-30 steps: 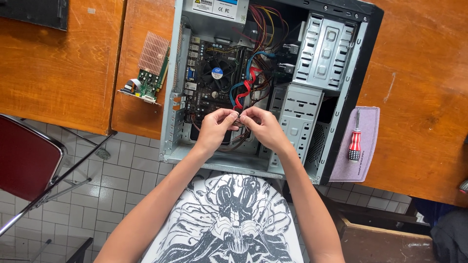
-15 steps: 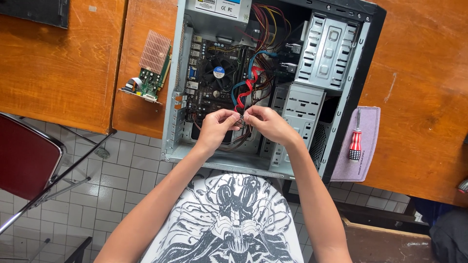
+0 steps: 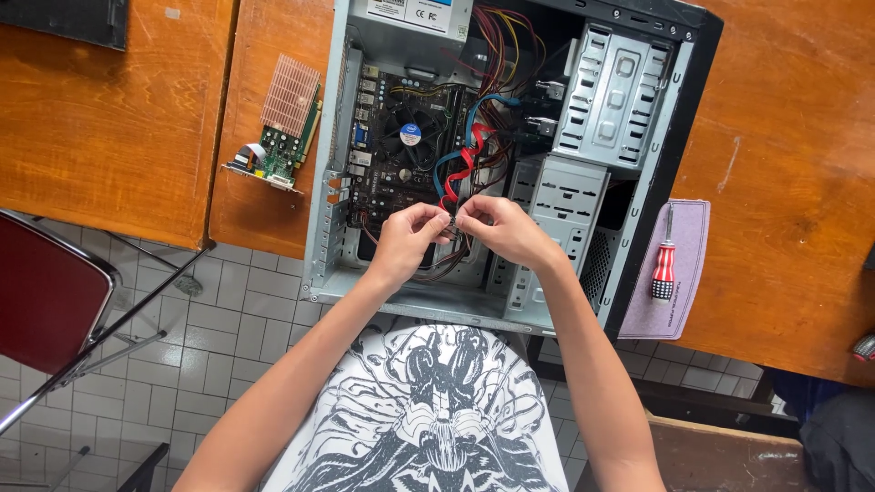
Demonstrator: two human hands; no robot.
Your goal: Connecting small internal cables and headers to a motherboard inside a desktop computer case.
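Head view: we find an open computer case [image 3: 510, 173] lying on its side across two wooden counters [image 3: 109, 137], its motherboard [image 3: 401, 155] exposed. Both hands meet low over the board. The left hand [image 3: 406, 239] and the right hand [image 3: 506, 232] each pinch, fingertips closed, a small dark connector [image 3: 450, 221] at the end of thin wires; the part is nearly hidden between the grips, and we cannot tell its type.

Risks, in our judgement: the red cables [image 3: 460, 169] and a blue cable [image 3: 478, 109] crowd directly above the hands, so a tug could snag or unseat them. Forcing the connector at an angle could bend pins. A removed expansion card [image 3: 283, 123] lies near the counter edge. A red-handled screwdriver [image 3: 663, 260] rests on a grey mat [image 3: 679, 301], well apart.
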